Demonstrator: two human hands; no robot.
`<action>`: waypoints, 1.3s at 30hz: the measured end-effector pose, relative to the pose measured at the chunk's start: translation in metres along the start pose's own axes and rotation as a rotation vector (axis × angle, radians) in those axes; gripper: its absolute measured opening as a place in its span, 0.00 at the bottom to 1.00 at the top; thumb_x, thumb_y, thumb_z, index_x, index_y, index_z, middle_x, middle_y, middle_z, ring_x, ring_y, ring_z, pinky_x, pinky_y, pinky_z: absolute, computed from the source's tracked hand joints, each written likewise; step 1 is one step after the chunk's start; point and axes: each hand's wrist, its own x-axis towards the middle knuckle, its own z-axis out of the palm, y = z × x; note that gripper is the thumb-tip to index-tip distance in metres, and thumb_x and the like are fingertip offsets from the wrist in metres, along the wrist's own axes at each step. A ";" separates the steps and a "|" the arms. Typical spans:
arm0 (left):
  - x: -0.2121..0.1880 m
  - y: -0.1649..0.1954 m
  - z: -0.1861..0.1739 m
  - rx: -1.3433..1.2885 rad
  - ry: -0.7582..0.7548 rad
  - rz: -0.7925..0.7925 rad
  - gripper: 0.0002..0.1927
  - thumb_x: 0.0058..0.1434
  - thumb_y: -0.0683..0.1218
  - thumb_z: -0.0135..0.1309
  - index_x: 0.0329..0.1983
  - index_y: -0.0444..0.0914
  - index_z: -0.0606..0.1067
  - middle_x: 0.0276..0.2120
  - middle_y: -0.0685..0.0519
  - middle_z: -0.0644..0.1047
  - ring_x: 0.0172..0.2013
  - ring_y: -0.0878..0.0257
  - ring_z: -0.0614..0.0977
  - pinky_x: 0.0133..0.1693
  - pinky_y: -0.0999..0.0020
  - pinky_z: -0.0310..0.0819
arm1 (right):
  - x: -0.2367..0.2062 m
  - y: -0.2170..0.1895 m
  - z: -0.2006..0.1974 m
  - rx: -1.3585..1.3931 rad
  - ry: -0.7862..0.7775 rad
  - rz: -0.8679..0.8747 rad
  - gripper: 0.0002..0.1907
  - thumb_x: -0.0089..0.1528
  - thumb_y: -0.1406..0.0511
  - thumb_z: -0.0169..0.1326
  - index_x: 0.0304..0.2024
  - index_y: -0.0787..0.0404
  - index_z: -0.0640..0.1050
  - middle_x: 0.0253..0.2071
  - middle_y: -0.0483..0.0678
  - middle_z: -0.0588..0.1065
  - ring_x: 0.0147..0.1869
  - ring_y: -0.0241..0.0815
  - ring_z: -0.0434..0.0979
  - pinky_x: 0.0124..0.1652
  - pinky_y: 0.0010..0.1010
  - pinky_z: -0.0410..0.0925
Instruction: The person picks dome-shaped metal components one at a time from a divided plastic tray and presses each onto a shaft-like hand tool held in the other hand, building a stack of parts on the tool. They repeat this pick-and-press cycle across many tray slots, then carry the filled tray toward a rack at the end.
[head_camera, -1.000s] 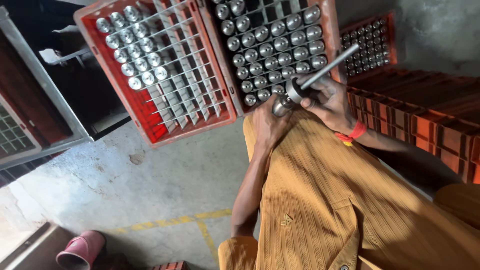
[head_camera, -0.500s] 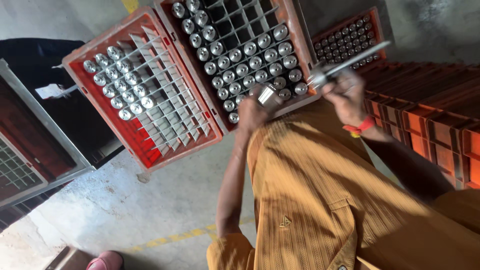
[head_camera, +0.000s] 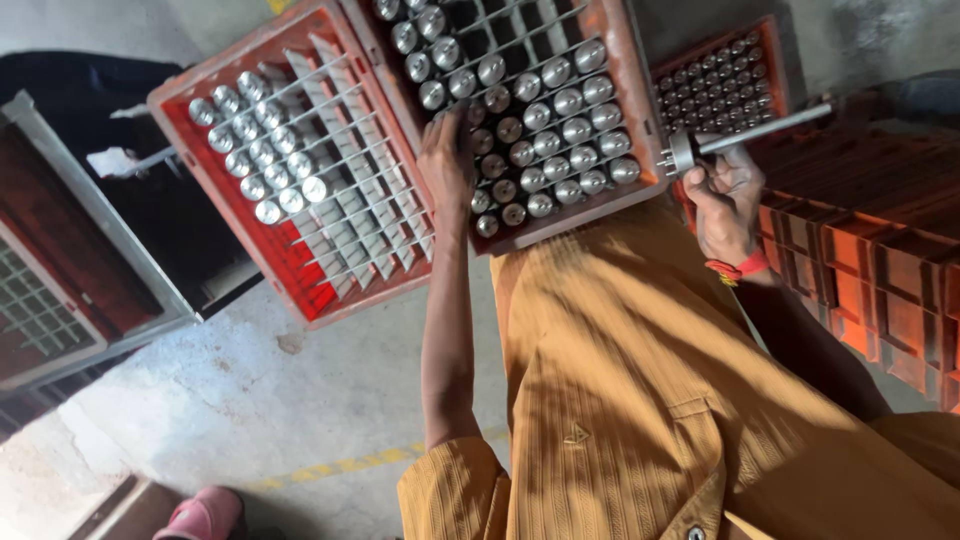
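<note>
the concrete floor (head_camera: 250, 400) fills the lower left, with a faint yellow line (head_camera: 330, 468) across it. your orange striped shirt (head_camera: 640, 380) covers most of the lower right. to your right runs a stack of orange crates (head_camera: 880, 290), seen edge on. ahead of you lie two red gridded crates side by side: the left crate (head_camera: 290, 170) has silver cylinders only in its upper left cells, the rest of its cells bare, while the middle crate (head_camera: 520, 110) is filled with cylinders across its lower part. a smaller red crate (head_camera: 725, 85) full of cylinders lies beyond, to the right. at the far left a grey metal frame (head_camera: 100, 250) leans over dark ground, and a pink shoe (head_camera: 205, 515) shows at the bottom edge.

your left hand (head_camera: 447, 160) rests on the middle crate at its near left part, fingers bent down onto the silver cylinders (head_camera: 560, 130); whether they grip one you cannot tell. your right hand (head_camera: 725, 195), a red band (head_camera: 738, 268) at the wrist, is closed around the grey metal tool (head_camera: 745, 130), a long rod with a round pronged head, held just beside the middle crate's right corner.
</note>
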 end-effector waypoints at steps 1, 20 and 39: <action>-0.012 -0.006 -0.012 -0.029 0.016 -0.023 0.12 0.66 0.39 0.57 0.52 0.38 0.79 0.42 0.45 0.82 0.44 0.48 0.83 0.45 0.55 0.77 | -0.005 0.002 0.005 -0.003 -0.011 0.017 0.16 0.69 0.78 0.50 0.58 0.65 0.73 0.51 0.42 0.74 0.51 0.27 0.70 0.49 0.19 0.64; -0.080 -0.017 -0.023 -0.030 0.176 -0.373 0.23 0.71 0.52 0.50 0.61 0.30 0.68 0.52 0.37 0.73 0.52 0.42 0.75 0.53 0.49 0.67 | 0.028 0.098 0.047 -0.881 -0.078 -0.278 0.33 0.64 0.57 0.62 0.67 0.63 0.67 0.60 0.58 0.73 0.64 0.52 0.73 0.61 0.44 0.67; -0.071 -0.005 -0.025 0.056 0.182 -0.340 0.21 0.70 0.47 0.50 0.60 0.30 0.67 0.49 0.38 0.73 0.51 0.41 0.75 0.52 0.51 0.68 | 0.056 0.096 0.040 -0.898 -0.298 -0.424 0.26 0.61 0.59 0.63 0.58 0.60 0.72 0.64 0.47 0.72 0.65 0.50 0.72 0.62 0.42 0.65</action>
